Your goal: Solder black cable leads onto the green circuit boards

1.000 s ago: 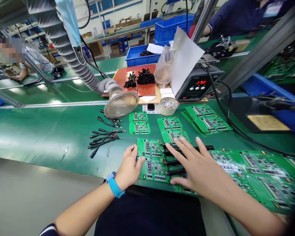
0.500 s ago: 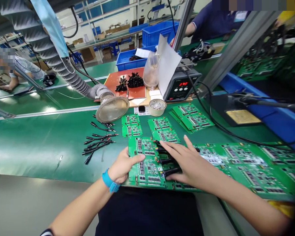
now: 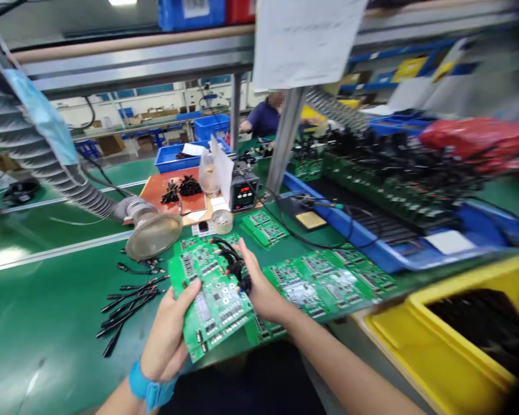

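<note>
A small stack of green circuit boards [image 3: 218,297] is tilted up off the bench in front of me. My left hand [image 3: 168,329], with a blue wrist strap, is closed on its left edge, thumb on top. On the right side, my right hand [image 3: 264,293] curls round the black cables [image 3: 236,262] joined to the boards; its fingers are partly hidden. More green boards [image 3: 315,282] lie flat to the right of that hand. Loose black cables with plug ends [image 3: 127,305] rest on the bench to the left.
A fume extractor hood [image 3: 154,236] hangs at the left, near a round tin [image 3: 222,222]. Behind stands a soldering station [image 3: 244,196]. To the right are a blue tray [image 3: 400,262] with upright wired boards and a yellow bin [image 3: 398,328]. A co-worker [image 3: 263,120] sits beyond.
My view has swung right. The boards have been lifted and tilted by both hands. My right hand has gone from spread over the cables to gathering them in its grasp.
</note>
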The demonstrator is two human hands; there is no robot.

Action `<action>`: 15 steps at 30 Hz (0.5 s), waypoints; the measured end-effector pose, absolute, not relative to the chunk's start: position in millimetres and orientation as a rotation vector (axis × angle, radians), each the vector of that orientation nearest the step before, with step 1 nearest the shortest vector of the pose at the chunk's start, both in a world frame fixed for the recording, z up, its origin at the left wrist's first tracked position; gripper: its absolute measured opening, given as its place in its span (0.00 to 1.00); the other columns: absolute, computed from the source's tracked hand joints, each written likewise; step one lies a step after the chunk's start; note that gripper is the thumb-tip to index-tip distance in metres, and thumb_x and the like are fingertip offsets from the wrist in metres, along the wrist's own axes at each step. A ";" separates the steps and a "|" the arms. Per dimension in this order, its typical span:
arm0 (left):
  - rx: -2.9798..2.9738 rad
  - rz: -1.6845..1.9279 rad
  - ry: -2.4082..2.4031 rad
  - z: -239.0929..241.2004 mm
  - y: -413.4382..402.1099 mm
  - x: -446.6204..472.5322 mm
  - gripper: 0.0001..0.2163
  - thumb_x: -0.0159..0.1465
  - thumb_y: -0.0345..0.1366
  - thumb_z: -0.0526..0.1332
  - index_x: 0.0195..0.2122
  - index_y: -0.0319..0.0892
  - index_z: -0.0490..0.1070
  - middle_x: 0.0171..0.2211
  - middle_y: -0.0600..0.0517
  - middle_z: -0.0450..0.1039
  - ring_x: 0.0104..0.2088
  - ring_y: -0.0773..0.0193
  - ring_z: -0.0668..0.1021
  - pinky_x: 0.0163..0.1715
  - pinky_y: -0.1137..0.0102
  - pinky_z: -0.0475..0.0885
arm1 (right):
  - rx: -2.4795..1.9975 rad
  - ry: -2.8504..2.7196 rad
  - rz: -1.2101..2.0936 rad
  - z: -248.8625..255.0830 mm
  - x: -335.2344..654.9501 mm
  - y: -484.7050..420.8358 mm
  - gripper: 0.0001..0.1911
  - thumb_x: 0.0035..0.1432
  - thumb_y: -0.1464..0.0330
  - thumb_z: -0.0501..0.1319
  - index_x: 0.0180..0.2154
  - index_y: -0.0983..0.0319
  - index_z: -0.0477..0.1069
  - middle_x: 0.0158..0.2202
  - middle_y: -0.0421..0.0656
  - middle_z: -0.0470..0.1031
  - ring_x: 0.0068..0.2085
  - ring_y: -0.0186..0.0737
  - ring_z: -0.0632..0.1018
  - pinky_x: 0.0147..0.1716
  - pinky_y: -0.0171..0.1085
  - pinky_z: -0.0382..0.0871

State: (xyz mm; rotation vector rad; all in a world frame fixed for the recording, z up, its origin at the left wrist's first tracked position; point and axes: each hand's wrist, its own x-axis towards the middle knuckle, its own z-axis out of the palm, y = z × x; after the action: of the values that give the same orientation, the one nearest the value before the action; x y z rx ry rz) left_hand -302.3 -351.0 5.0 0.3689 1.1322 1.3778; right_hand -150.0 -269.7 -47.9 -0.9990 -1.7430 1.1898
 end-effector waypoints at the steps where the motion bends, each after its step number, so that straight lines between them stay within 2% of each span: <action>1: 0.413 1.411 1.157 7.5 -347.3 -300.0 0.21 0.54 0.36 0.64 0.49 0.42 0.65 0.41 0.47 0.73 0.38 0.55 0.77 0.38 0.63 0.74 | -1.079 -1.680 1.163 -42.8 -136.7 -265.7 0.42 0.46 0.55 0.58 0.59 0.61 0.44 0.60 0.49 0.46 0.61 0.47 0.49 0.58 0.47 0.47; 3: 0.518 1.500 1.192 11.9 -337.1 -290.6 0.21 0.55 0.36 0.63 0.50 0.44 0.64 0.44 0.48 0.72 0.41 0.56 0.76 0.40 0.63 0.73 | -1.234 -1.506 1.117 -29.9 -111.4 -265.1 0.36 0.50 0.52 0.52 0.57 0.64 0.48 0.59 0.53 0.47 0.60 0.50 0.52 0.57 0.52 0.48; 5: 0.640 1.603 1.215 14.5 -325.3 -273.2 0.21 0.56 0.38 0.63 0.51 0.46 0.62 0.47 0.50 0.70 0.44 0.57 0.74 0.43 0.64 0.71 | -1.300 -1.381 1.142 -14.1 -94.0 -273.7 0.31 0.54 0.51 0.46 0.53 0.64 0.53 0.53 0.55 0.57 0.53 0.48 0.63 0.51 0.52 0.58; 7: 0.770 1.675 1.244 15.0 -313.8 -248.6 0.22 0.57 0.40 0.62 0.52 0.46 0.61 0.49 0.51 0.68 0.46 0.58 0.73 0.47 0.65 0.68 | -1.281 -1.340 1.234 3.0 -84.5 -285.1 0.29 0.51 0.51 0.52 0.48 0.64 0.58 0.41 0.50 0.67 0.41 0.43 0.71 0.39 0.44 0.67; 9: 0.876 1.702 1.270 14.9 -303.3 -220.3 0.22 0.58 0.42 0.60 0.52 0.46 0.60 0.50 0.51 0.67 0.47 0.60 0.72 0.50 0.66 0.65 | -1.237 -1.312 1.313 19.6 -75.5 -291.5 0.29 0.44 0.54 0.61 0.45 0.63 0.58 0.31 0.43 0.68 0.31 0.36 0.71 0.27 0.35 0.66; 10: 0.921 1.706 1.277 15.4 -297.9 -206.3 0.22 0.58 0.43 0.60 0.53 0.45 0.59 0.50 0.51 0.67 0.48 0.60 0.72 0.51 0.66 0.64 | -1.217 -1.292 1.333 27.3 -68.5 -291.2 0.30 0.43 0.56 0.63 0.44 0.63 0.57 0.29 0.41 0.68 0.29 0.33 0.69 0.24 0.33 0.63; 15: 1.149 1.555 0.986 36.6 -250.6 -156.1 0.25 0.58 0.44 0.59 0.55 0.44 0.56 0.52 0.51 0.65 0.49 0.61 0.70 0.48 0.70 0.66 | -1.206 -1.240 1.302 66.1 5.8 -254.1 0.28 0.38 0.61 0.67 0.39 0.63 0.58 0.26 0.36 0.65 0.21 0.24 0.62 0.18 0.29 0.55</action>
State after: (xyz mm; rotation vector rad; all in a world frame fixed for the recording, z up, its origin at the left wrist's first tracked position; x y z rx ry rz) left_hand -156.1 -250.6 36.6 1.1493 0.9859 1.5545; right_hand 5.8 -254.1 66.1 -1.2064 -1.2404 1.3018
